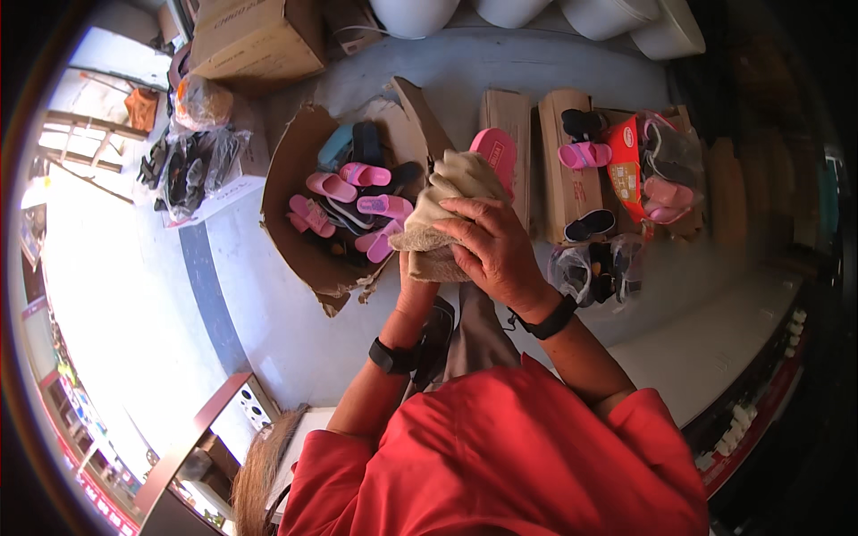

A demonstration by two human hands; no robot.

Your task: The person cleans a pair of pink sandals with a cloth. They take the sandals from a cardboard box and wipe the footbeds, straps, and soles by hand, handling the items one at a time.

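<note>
A wrinkled beige cloth (pixel 447 201) is bunched up in front of me. My right hand (pixel 493 246) is closed on its right side, with the fingers bent over the folds. The cloth covers most of my left hand (pixel 417 288); only the part near the wrist shows below it, and its fingers are hidden. Just behind the cloth a pink slipper (pixel 500 154) sticks out at the upper right. Whether a hand holds it or it rests on the cardboard behind cannot be made out.
At the left stands a torn open carton (pixel 295 170) with several slippers, mostly pink. More boxes (pixel 567 174) hold a pink slide (pixel 585 155), dark shoes and a red bag (pixel 626 170). Bagged shoes (pixel 594 272) lie nearer on the right. White tubs (pixel 594 18) line the far side.
</note>
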